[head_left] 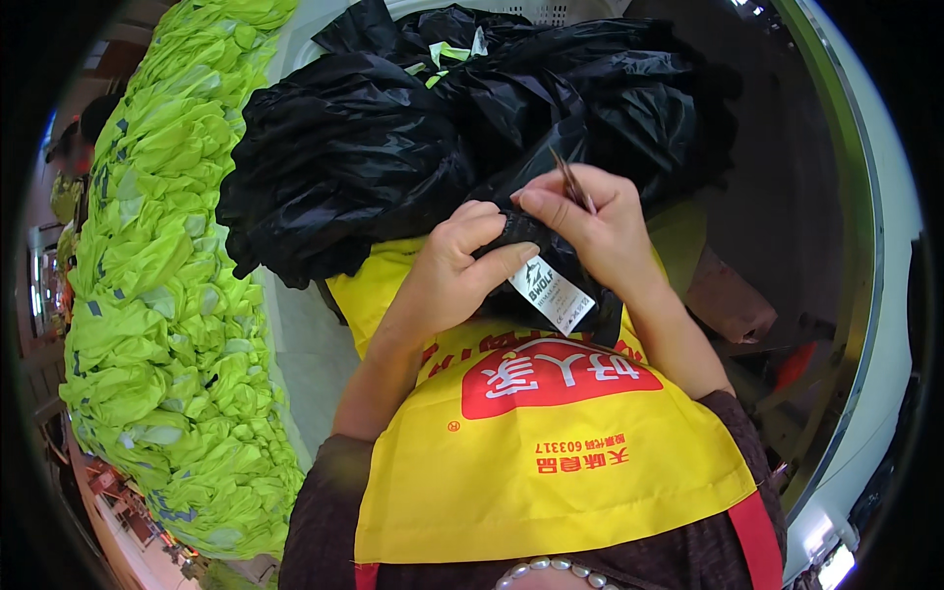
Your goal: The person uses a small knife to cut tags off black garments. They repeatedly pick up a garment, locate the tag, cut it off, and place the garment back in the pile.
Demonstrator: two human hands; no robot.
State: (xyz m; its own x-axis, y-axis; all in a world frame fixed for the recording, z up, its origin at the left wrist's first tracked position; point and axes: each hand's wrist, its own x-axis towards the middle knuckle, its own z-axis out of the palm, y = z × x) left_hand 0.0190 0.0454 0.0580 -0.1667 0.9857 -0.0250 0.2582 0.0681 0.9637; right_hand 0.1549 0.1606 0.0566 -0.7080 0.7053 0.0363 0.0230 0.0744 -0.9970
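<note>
My left hand (pixel 452 264) is closed on a gathered edge of thin, shiny black fabric, the thumb pressed beside a white label (pixel 553 295) that hangs from it. My right hand (pixel 602 234) meets it at the same edge, thumb and fingertips pinched together. Slim pointed metal thread snips (pixel 572 185) stick out between the right fingers, tips up and away from the fabric. Beyond both hands spreads a bulky heap of black garments (pixel 364 147), with a few yellow-green scraps (pixel 450 51) on top. What the right fingertips pinch is partly hidden.
A tall pile of yellow-green garments (pixel 167 256) runs along the left. Behind the black heap shows a white perforated basket (pixel 551 14). My yellow apron (pixel 551 501) covers my lap. A dark surface with a pale curved edge (pixel 880 197) lies right.
</note>
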